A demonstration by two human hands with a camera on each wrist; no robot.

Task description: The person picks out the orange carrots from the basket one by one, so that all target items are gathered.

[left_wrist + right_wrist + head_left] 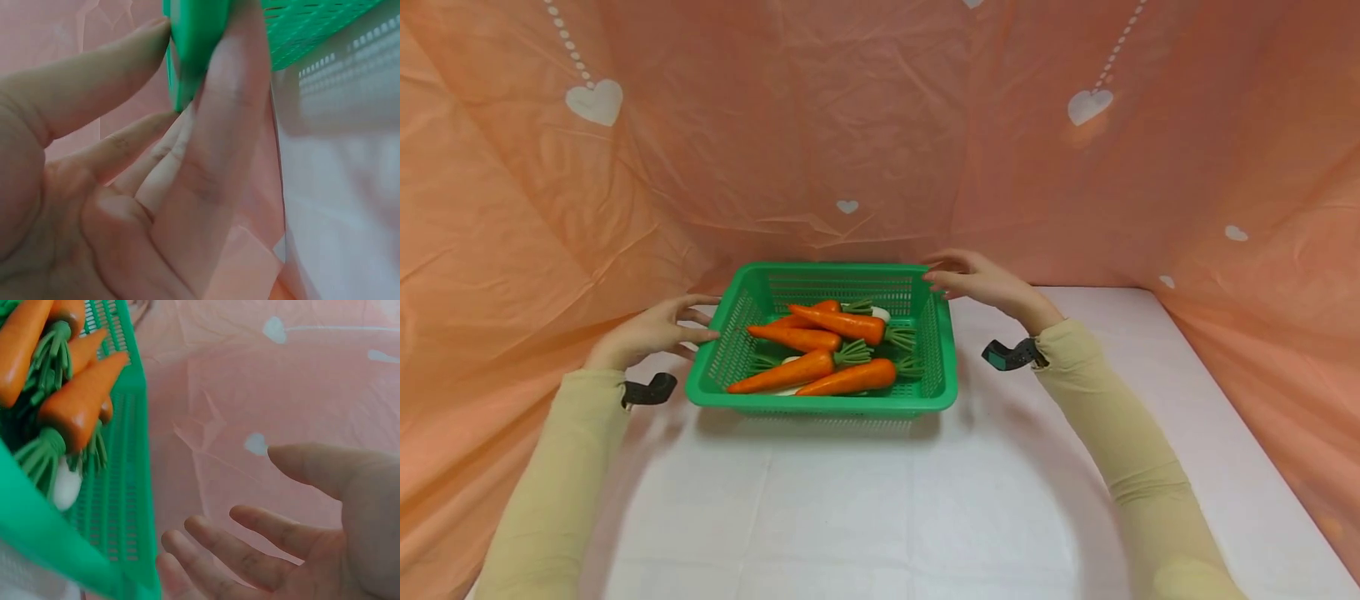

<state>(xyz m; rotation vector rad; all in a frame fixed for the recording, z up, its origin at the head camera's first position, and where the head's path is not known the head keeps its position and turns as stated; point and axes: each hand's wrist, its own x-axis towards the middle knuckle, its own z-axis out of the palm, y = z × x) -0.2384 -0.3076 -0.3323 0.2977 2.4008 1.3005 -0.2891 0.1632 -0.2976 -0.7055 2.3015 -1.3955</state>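
A green slotted basket [820, 402] holds several orange carrots [850, 378] with green stems, and a white item [881, 314] shows partly beneath them. At the basket's left side, the left hand [655, 332] pinches the rim; in the left wrist view the thumb of that hand [144, 194] lies on one side of the green rim [200, 37] and fingers on the other. The right hand [985, 282] is by the far right corner. Seen from the right wrist, this hand [300, 537] has its fingers spread beside the basket [150, 519], holding nothing.
A white cloth [835, 508] covers the table under the basket. Orange-pink sheeting [880, 125] with white hearts hangs behind and on both sides, close to the basket's far edge. Dark wrist-worn devices [1011, 356] stick out inward from both sleeves.
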